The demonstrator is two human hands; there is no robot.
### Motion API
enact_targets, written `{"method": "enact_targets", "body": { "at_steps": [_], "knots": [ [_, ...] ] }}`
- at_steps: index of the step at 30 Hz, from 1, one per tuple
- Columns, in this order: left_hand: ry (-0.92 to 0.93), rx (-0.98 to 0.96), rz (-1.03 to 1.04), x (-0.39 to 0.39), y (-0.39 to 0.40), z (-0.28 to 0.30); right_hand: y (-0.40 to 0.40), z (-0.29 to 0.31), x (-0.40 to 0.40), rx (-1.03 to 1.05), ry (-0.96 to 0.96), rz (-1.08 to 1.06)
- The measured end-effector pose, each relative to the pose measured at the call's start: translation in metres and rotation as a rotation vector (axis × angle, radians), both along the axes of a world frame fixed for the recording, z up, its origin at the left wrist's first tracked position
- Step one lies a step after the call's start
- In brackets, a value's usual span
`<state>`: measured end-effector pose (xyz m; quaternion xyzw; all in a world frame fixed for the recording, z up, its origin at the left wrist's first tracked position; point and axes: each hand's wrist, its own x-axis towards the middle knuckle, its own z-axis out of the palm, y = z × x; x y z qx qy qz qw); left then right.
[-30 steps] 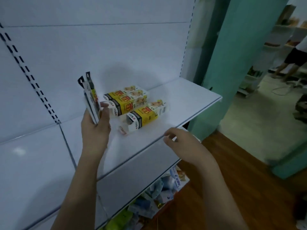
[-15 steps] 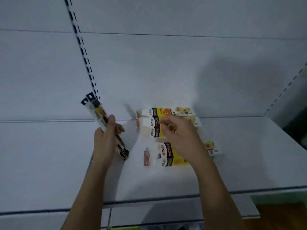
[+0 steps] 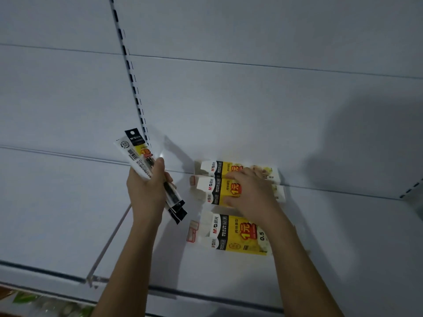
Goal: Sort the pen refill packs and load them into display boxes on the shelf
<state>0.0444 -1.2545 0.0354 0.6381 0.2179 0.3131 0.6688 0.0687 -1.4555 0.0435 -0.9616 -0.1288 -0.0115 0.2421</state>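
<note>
My left hand (image 3: 146,191) grips a few long, flat pen refill packs (image 3: 139,154), white and black with a yellow label, held tilted above the shelf. Three yellow, white and black display boxes lie on their sides on the white shelf (image 3: 343,236). The near box (image 3: 231,234) lies alone with its end flap open to the left. My right hand (image 3: 249,193) holds the middle box (image 3: 212,191), thumb on its near side and fingers over its top. The far box (image 3: 219,169) sits against the back panel, partly hidden by my fingers.
A slotted upright rail (image 3: 130,74) runs up the white back panel. A clear divider strip (image 3: 109,243) crosses the shelf left of my left arm. Below the shelf's front edge, at the lower left, some green and white goods (image 3: 45,305) show.
The view has closed in on the shelf. My right hand has come from the shelf's front edge onto the middle box. My left hand keeps the refill packs, now tilted more to the left.
</note>
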Motion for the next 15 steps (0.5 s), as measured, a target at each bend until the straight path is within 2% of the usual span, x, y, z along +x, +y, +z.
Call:
{"method": "enact_targets", "body": {
  "at_steps": [3, 7, 11, 15],
  "knots": [
    [0.004, 0.024, 0.035, 0.001, 0.001, 0.004, 0.002, 0.000, 0.003, -0.044, 0.018, 0.021],
    [-0.052, -0.084, 0.009, -0.001, -0.002, 0.012, 0.002, 0.001, 0.003, -0.074, 0.023, 0.052],
    [-0.113, -0.123, -0.057, -0.004, -0.002, 0.026, -0.006, 0.009, 0.002, 0.107, 0.028, 0.056],
    [-0.240, -0.235, -0.272, -0.007, 0.001, 0.040, -0.020, 0.026, -0.002, 0.380, 0.128, 0.124]
  ]
}}
